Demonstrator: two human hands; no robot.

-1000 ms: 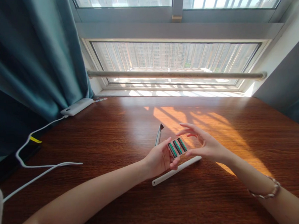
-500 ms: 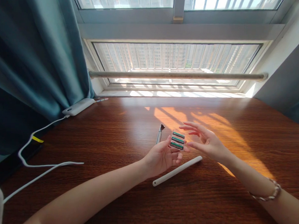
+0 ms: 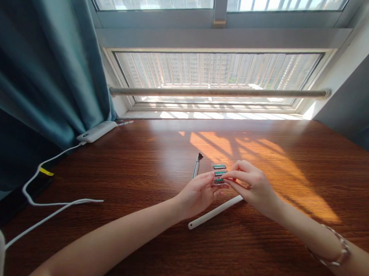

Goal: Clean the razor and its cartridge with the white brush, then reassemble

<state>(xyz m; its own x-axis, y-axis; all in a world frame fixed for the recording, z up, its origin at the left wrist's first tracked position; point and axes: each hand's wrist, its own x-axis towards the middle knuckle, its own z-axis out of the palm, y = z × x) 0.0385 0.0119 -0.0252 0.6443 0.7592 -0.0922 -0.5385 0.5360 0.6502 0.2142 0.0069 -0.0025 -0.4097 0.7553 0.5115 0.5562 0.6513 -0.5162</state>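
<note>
My left hand (image 3: 198,195) holds a small clear pack of razor blade cartridges (image 3: 219,167) by its left side, thumb on the edge. Three dark cartridges with green strips show in a stack. From the right, my right hand (image 3: 253,184) reaches over with thumb and index finger pinched at the lowest cartridge, touching it; the fingertips cover its right end. Just behind my left hand lies a razor handle (image 3: 196,167) with a dark head. Below the hands is a long white plastic stick (image 3: 214,213) with a hole at one end, its far end partly behind my right hand.
The brown wooden table (image 3: 139,168) reaches to the window sill. A white power bank-like device (image 3: 97,131) with a white cable (image 3: 33,187) lies at the left by the blue curtain (image 3: 52,55). A metal rail (image 3: 218,92) crosses the window.
My right hand has moved left and down onto the cartridge pack, its spread fingers closing to a pinch at the lowest cartridge. The left hand's pack has tilted slightly.
</note>
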